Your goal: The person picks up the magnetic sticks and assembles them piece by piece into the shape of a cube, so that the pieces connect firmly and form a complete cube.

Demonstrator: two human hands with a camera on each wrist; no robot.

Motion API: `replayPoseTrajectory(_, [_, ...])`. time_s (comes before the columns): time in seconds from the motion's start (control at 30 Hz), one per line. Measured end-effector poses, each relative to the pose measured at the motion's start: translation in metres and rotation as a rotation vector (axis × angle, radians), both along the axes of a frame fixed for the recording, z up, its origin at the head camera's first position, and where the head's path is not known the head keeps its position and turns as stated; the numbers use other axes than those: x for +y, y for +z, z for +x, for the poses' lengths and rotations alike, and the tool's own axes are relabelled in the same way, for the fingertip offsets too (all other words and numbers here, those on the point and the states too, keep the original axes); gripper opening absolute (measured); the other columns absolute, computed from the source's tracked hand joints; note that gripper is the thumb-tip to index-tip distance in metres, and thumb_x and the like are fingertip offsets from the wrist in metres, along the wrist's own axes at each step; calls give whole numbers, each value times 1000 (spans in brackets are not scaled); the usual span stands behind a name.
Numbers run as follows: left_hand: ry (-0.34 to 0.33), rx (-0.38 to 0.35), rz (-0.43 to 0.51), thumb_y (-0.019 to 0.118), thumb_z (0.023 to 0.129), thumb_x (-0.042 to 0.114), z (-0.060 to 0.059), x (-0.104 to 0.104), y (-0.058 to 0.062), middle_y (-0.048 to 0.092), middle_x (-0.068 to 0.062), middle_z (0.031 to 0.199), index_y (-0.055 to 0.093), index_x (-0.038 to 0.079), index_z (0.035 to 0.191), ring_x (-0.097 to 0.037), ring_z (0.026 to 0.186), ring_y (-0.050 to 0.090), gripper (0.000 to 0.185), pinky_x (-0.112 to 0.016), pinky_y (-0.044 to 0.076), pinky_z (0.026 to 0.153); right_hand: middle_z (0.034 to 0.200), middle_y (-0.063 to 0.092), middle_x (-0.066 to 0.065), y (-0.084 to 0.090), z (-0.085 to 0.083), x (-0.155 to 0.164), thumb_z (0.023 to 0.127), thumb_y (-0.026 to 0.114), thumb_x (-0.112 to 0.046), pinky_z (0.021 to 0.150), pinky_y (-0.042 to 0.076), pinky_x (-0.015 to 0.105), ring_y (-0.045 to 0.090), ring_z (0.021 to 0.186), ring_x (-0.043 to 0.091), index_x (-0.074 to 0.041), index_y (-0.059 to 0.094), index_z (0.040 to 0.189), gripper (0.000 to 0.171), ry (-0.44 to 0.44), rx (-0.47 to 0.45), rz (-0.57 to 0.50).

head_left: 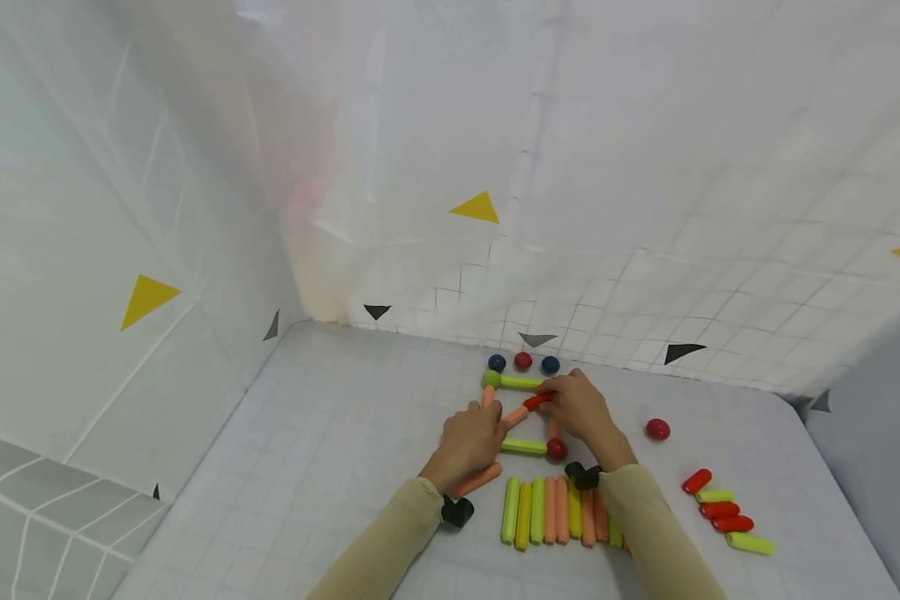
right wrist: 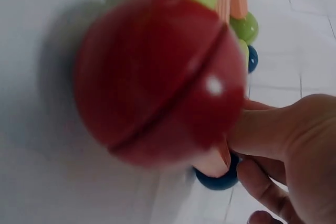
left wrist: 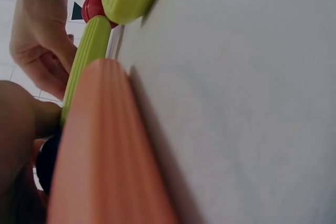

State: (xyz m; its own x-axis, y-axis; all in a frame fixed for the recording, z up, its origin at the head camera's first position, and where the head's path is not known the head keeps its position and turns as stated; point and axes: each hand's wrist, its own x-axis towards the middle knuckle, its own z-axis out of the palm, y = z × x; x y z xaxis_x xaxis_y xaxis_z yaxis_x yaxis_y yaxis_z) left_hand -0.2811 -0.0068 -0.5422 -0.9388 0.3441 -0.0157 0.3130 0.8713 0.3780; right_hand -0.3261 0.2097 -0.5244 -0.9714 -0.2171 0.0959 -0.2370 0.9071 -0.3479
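A square frame of magnetic-looking sticks and balls lies on the table, with a green ball (head_left: 491,379) at its far left corner and a red ball (head_left: 557,450) at its near right. My left hand (head_left: 471,433) grips the near left corner, its fingers around a dark blue ball (left wrist: 47,163). From there an orange stick (head_left: 517,417) runs diagonally across the frame and meets a short red stick (head_left: 537,402). My right hand (head_left: 579,406) pinches the red stick's far end at the far right corner, where another blue ball (right wrist: 218,178) shows.
Several sticks (head_left: 537,511) lie in a row in front of the frame; one orange stick (head_left: 480,480) lies under the left wrist. Short red and yellow-green sticks (head_left: 718,509) and a red ball (head_left: 657,429) are to the right. Spare balls (head_left: 522,361) stand behind, near the wall.
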Motion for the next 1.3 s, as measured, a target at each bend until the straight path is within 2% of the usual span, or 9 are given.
replayPoseTrajectory(0.3, [13,5,-64,52,112,42,0,3,0,53,-6,84,57,17,112,-19,62,50,26,-33,42,51,105,70,12,0,2,-13,82,88,-3,89,58,50,60,100,32,-9,82,102,22,35,77,29])
replayPoseTrajectory(0.43, [5,13,-60,53,111,42,0,4,0,52,-6,84,56,16,113,-19,61,49,26,-31,42,50,103,72,11,3,2,-10,82,87,1,93,55,52,61,100,34,-7,80,100,21,58,48,-4])
replayPoseTrajectory(0.67, [6,39,-104,53,111,40,-1,4,0,53,-8,85,55,15,114,-21,60,51,25,-33,43,50,98,73,10,13,1,-2,82,81,9,90,57,52,65,95,32,-7,81,100,25,89,-2,-56])
replayPoseTrajectory(0.8, [14,29,-117,51,112,42,-2,3,0,54,-7,86,55,16,115,-21,62,52,26,-35,44,51,99,76,10,12,-1,-1,84,83,5,92,57,54,67,96,32,-6,81,102,21,104,-3,-95])
replayPoseTrajectory(0.97, [14,19,-94,53,111,42,-2,2,0,53,-7,86,55,15,113,-19,62,50,27,-32,43,50,107,76,11,7,0,-7,85,87,-5,94,55,53,62,102,32,-6,81,110,25,102,-7,-42])
replayPoseTrajectory(1.07, [14,11,-73,53,111,42,-2,3,-1,52,-7,85,55,15,113,-18,62,49,28,-31,43,50,109,77,11,2,2,-12,83,88,-7,91,56,50,59,100,31,-9,83,110,28,96,46,14])
replayPoseTrajectory(1.17, [25,1,-58,51,112,42,-2,3,-2,52,-7,86,55,15,113,-18,62,49,28,-32,42,51,109,76,12,-4,4,-16,80,89,-6,86,56,48,57,96,31,-11,85,105,26,92,149,61])
replayPoseTrajectory(1.3, [29,8,-63,50,112,42,-2,4,-4,53,-7,87,55,15,112,-19,62,50,27,-33,43,53,107,70,12,-7,4,-19,77,89,-4,84,54,48,54,96,31,-11,86,99,23,92,227,61])
